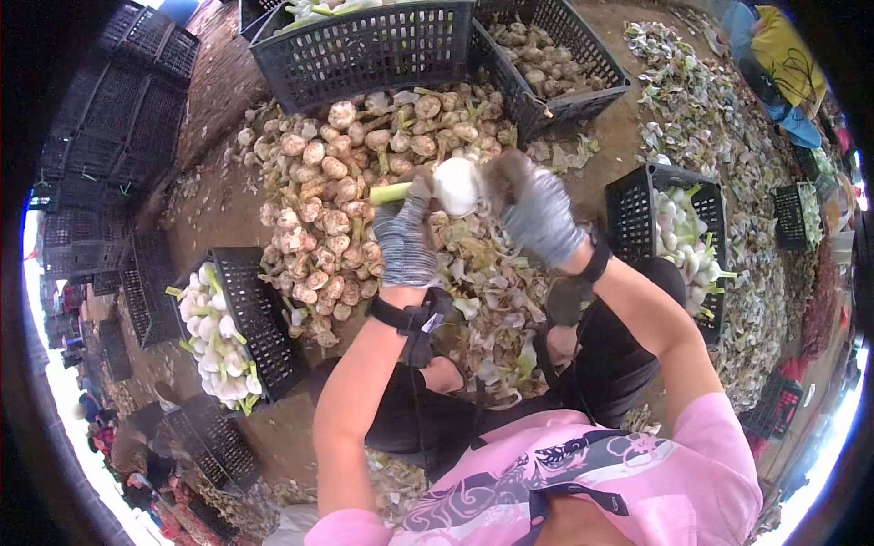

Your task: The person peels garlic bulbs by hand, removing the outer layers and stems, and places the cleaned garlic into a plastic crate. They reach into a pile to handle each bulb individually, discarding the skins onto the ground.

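The white bulb (458,187) is up between your two gloved hands, above the heap and the loose skins, its green stem (391,192) pointing off to your left. Your left hand (407,235) has its grip closed where stem meets bulb. That's a sound place for it: pinch firmly there and the bulb should turn without slipping, but don't squeeze so hard that the stem bends. Your right hand (543,211) is just beside the bulb's other side, blurred; I can't tell whether its grip is apart or together, or whether it touches. Work it lightly across the surface, with short strokes away from your left fingers, so the bulb isn't bruised.

Below and to the left lies the heap of soil-marked bulbs (333,223), and nearer your feet are the loose skins (482,314). Hold the white bulb well above both, so it stays clean. Farther out, a left crate (261,314) leans beside white bulbs (214,332) with green stems, and a right crate (637,209) holds more of them. Past the heap stand a large black crate (373,59) and another crate (583,107) of brownish bulbs.
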`<state>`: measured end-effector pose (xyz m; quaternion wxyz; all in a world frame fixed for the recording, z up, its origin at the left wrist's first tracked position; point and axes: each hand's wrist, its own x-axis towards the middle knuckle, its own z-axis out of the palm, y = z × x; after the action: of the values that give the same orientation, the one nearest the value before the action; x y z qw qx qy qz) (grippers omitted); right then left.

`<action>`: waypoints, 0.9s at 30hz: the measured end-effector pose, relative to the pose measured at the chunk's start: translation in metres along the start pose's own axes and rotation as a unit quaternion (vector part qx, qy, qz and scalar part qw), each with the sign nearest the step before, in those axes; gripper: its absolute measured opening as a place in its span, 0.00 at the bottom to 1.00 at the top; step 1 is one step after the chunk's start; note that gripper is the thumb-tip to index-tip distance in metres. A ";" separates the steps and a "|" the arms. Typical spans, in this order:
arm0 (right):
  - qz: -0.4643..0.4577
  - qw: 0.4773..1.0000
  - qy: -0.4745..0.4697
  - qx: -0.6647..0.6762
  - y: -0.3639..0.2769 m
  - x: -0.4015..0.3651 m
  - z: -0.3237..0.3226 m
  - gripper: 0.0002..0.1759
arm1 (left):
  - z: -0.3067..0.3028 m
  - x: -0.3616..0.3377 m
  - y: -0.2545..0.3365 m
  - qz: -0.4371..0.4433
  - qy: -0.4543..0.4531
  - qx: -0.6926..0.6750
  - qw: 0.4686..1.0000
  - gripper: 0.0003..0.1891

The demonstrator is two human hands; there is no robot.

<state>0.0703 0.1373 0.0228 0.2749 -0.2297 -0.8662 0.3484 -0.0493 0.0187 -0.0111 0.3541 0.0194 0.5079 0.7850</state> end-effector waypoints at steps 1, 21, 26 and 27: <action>0.071 0.997 0.016 -0.012 0.017 0.003 0.004 0.11 | -0.001 0.001 0.004 -0.010 -0.015 -0.035 0.999 0.09; 0.004 0.913 -0.367 0.179 -0.005 0.002 -0.003 0.13 | -0.032 0.044 -0.001 -0.188 -0.013 -0.179 0.966 0.16; 0.074 0.941 -0.275 0.182 0.016 0.008 0.008 0.12 | -0.001 0.089 0.057 -0.120 0.037 -0.083 0.989 0.11; 0.058 0.954 -0.265 0.127 0.018 0.010 0.007 0.12 | 0.010 0.112 0.068 -0.101 0.028 -0.101 0.989 0.10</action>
<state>0.0624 0.1518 0.0084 0.0413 -0.1420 -0.8417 0.5194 -0.1654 0.0754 0.0122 0.4175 -0.0900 0.4350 0.7926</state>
